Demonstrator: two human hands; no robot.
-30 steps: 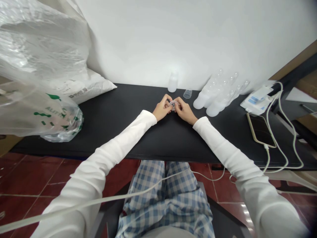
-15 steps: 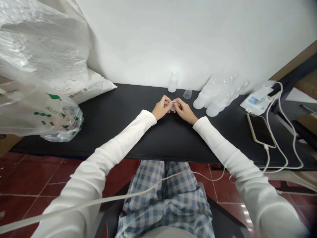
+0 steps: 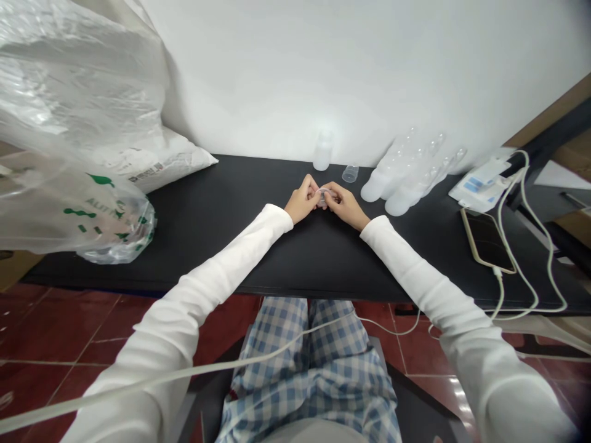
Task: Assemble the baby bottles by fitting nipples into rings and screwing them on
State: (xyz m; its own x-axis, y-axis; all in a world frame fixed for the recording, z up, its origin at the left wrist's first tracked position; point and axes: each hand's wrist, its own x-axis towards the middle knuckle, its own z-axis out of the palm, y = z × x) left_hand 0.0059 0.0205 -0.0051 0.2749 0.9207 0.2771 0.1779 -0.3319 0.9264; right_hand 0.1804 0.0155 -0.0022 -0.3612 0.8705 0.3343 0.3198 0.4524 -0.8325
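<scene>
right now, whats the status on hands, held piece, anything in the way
Left hand and right hand pinching small clear piece. Piece partly covered. Clear cup, whitish bottle beyond, seemingly not in the way.

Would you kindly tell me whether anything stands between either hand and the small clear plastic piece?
Nothing visible does: the left hand and right hand both hold the clear plastic piece. The clear plastic cup is beyond, nearer the wall.
</scene>
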